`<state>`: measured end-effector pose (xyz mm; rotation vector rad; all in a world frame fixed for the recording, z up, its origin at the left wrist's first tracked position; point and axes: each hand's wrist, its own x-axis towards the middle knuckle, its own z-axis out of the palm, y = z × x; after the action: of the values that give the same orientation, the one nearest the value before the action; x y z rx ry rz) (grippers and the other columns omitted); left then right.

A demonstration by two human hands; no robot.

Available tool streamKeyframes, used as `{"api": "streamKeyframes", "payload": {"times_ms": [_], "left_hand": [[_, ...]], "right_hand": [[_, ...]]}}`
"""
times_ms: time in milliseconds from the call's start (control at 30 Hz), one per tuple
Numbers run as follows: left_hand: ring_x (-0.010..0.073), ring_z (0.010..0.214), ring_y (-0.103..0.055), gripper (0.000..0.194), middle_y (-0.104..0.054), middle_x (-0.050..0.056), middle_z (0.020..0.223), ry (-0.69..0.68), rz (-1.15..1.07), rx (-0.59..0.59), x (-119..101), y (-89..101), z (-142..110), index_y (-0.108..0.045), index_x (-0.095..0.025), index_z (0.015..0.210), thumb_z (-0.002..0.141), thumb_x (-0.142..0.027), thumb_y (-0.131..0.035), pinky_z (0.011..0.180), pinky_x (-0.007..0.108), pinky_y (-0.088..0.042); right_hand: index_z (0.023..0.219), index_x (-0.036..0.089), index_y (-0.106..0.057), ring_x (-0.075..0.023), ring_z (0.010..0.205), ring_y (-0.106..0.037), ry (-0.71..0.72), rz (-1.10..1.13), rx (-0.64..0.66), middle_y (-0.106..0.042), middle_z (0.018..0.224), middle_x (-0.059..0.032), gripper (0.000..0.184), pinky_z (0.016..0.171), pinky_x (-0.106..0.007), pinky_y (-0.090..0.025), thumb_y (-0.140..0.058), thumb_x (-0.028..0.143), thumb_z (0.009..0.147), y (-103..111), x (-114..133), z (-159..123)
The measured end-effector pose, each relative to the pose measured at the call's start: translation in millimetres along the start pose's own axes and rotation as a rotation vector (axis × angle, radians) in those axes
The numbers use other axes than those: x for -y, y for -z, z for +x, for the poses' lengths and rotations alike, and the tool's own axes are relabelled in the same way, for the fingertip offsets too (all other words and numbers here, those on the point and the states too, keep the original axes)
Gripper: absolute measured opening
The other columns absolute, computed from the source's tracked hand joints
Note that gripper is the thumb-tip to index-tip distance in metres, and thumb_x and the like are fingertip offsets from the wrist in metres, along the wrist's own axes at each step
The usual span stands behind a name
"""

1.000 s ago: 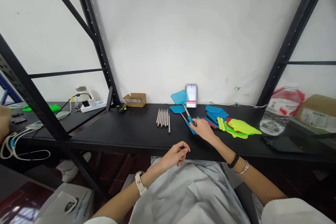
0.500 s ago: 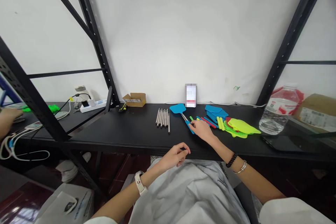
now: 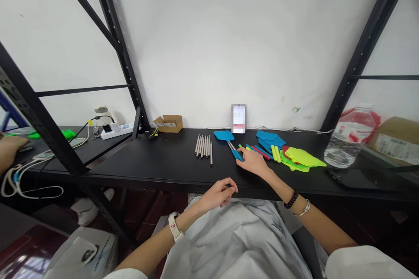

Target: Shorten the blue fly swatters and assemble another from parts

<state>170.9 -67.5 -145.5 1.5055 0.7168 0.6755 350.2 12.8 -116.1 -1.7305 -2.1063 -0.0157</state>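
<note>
At the far left, a co-worker's hand [image 3: 9,148] rests on a side table beside white cables [image 3: 19,191] and a power strip [image 3: 117,131]. On the black table [image 3: 147,161] stand a cardboard box [image 3: 168,124] and a parallel row of metal rods [image 3: 203,151]. The left hand [image 3: 218,195] lies loosely curled at the table's front edge, with no held item visible. A fly swatter [image 3: 224,135] lies just right of the rods. The right hand [image 3: 253,162] is extended, its fingers [image 3: 240,161] on the swatter's blue handle; whether they pinch it cannot be determined. Further right lie loose colored handles [image 3: 260,152], stacked blue swatter heads [image 3: 270,140], yellow-green heads [image 3: 303,157], a water bottle [image 3: 345,148] and a carton [image 3: 394,141]. Caution: the round rods may roll if bumped, and a sideways push on the swatter may mix it with the loose handles. A blurred card [image 3: 238,118] stands against the wall. The labels on the box, bottle and carton are too small or obscured to read; no brand is legible.
</note>
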Motion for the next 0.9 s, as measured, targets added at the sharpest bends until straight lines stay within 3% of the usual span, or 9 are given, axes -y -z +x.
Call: {"api": "streamKeyframes", "payload": {"times_ms": [267, 467, 900], "left_hand": [[0.0043, 0.038, -0.026, 0.019, -0.03, -0.01, 0.045, -0.004, 0.015, 0.005, -1.0, -0.5, -0.1, -0.046, -0.016, 0.081, 0.079, -0.035, -0.047, 0.041, 0.019, -0.025], [0.0043, 0.037, -0.029, 0.018, -0.032, -0.01, 0.044, 0.008, 0.044, -0.003, -1.5, -0.7, -0.1, -0.046, -0.015, 0.08, 0.079, -0.033, -0.046, 0.041, 0.019, -0.026], [0.0042, 0.037, -0.029, 0.021, -0.032, -0.009, 0.045, 0.009, 0.082, 0.004, -3.9, -1.5, -1.1, -0.047, -0.015, 0.08, 0.08, -0.036, -0.046, 0.042, 0.019, -0.026]], "right_hand": [[0.115, 0.017, -0.049, -0.0179, 0.075, -0.056, 0.069, 0.008, -0.007, -0.061, 0.078, -0.0044, 0.033, 0.054, -0.024, -0.027, -0.041, 0.026, 0.084, -1.1, -0.7, 1.0], [0.118, 0.018, -0.045, -0.0193, 0.076, -0.058, 0.072, -0.046, -0.067, -0.063, 0.088, -0.0057, 0.032, 0.056, -0.025, -0.029, -0.039, 0.026, 0.087, -0.2, 0.5, 0.8], [0.115, 0.017, -0.047, -0.0218, 0.09, -0.057, 0.097, -0.045, -0.011, -0.06, 0.101, -0.0088, 0.034, 0.064, -0.026, -0.036, -0.04, 0.036, 0.087, -0.6, 4.5, -3.1]]}}
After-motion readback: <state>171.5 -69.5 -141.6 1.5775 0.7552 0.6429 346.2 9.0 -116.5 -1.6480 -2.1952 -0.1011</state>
